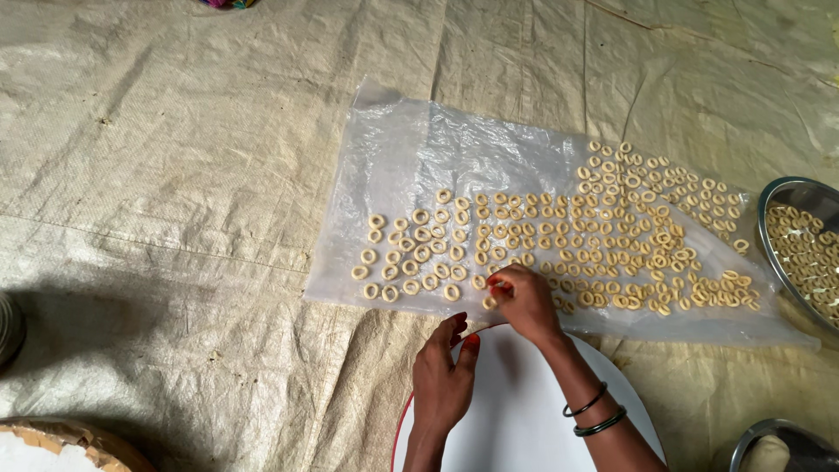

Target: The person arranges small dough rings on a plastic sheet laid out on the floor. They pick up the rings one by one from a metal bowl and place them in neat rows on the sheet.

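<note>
Fingers (500, 284) of the right hand (524, 301) pinch a dough ring (491, 302) at the six o'clock edge of the plastic sheet (411, 157). Left hand (444, 380), at seven o'clock from it, rests with fingers loosely together on a white round board (524, 411); a steel bowl (791, 188) of rings sits at three o'clock.

Two hands (485, 345), two bangles (594, 413), two bowls (800, 245)

I find no package, label, sign or screen anywhere in view. Nothing before me carries print or a display, from the upper left of the frame to the lower right. No box, wrapper, carton or tag stands on the ground around my working place, and no notice or panel shows at any edge of the frame.
</note>
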